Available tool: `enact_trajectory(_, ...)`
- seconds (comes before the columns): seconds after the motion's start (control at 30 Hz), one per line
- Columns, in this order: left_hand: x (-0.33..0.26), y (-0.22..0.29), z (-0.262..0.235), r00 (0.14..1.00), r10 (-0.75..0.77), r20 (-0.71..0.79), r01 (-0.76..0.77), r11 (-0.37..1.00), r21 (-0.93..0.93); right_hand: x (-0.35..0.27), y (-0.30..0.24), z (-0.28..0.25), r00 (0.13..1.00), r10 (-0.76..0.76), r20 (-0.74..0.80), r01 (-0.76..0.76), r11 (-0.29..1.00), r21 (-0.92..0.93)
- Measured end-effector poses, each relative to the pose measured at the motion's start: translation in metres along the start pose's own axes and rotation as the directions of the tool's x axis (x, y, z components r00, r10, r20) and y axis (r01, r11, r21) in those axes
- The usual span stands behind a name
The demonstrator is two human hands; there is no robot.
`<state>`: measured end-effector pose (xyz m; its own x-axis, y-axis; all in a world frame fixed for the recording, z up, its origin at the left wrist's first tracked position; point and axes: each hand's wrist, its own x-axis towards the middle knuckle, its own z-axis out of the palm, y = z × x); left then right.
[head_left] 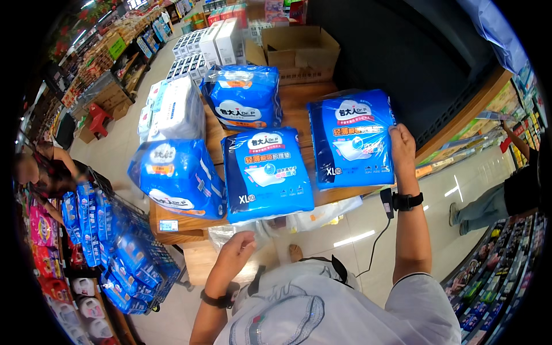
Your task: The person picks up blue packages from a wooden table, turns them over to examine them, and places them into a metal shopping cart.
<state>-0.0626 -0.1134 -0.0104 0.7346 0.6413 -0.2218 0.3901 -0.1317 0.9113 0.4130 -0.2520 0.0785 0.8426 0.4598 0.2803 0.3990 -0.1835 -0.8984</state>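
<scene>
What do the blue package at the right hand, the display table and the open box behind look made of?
Blue package at the right hand: glossy, likely thin plastic film, given its highlights and creases.
Display table: brown, plank-like streaks; wood or wood-look laminate.
Open box: matte, probably cardboard, given its brown walls and flap.

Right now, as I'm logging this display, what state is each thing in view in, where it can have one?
Right blue pack: wrapped, no opening visible
Middle blue pack: wrapped, no opening visible
Left blue pack: wrapped, no opening visible
Rear blue pack: wrapped, no opening visible
Right grip: against the right pack's right edge
Left grip: empty, fingers partly curled
Cardboard box: top open
Cart: loaded
Red stool: upright
</scene>
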Motion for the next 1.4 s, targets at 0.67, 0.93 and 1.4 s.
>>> enact_trajectory(0.67,0.083,0.101,0.061,0.896,0.134,0.423,0.064,0.905,-0.421,-0.136,-0.01,-0.005,0.937,-0.344,0.055,0.348,0.928,-0.13)
enact_trajectory(0.93,0.118,0.096,0.131,0.8,0.083,0.594,0.156,0.927,-0.341,-0.136,-0.011,-0.046,0.976,0.107,0.19,-0.149,0.963,0.224)
enact_trajectory(1.4,0.16,0.137,0.156,0.919,0.117,0.376,0.108,0.843,-0.526,-0.103,-0.026,0.017,0.963,-0.254,0.092,0.252,0.967,0.035)
